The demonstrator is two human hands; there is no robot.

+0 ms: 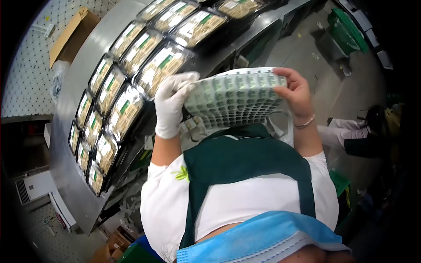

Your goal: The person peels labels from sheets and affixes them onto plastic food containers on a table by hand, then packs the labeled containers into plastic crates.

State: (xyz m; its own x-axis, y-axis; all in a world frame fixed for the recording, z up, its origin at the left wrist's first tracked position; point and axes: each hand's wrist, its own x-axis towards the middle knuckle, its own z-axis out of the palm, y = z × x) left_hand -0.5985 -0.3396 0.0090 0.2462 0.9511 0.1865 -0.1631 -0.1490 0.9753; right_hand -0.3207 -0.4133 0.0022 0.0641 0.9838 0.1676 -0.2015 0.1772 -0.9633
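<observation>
label sheet (237,94): held up in front of the chest, off the table, spread between both hands.

fingers: left hand (169,107), in a white glove, grasps the sheet's upper left corner, fingertips bent in. right hand (300,94), bare, grasps the upper right corner, thumb on the near face, index finger at the top edge. neither hand released.

next outward: sheet carries rows of small pale green labels; lower part curves away and looks darker. bracelet (305,122) on the right wrist. green apron (245,153) behind the sheet.

further out, left side: black trays (158,68) with clear lids, pale strands inside, set in rows on a metal table (66,127). cardboard box (72,39) beyond. right side: green bin (348,33) on the floor; another person's leg (337,133) nearby.

progress (judgement): trays in view look filled and lidded, and those seen clearly bear a label, so that part appears done. sheet holds many labels, so much of it seems unused. trays outside the view: cannot tell what remains.

labels and writing: tray labels show a white part and a green part; print too small and glared to read. print on the sheet illegible. no brand readable.
</observation>
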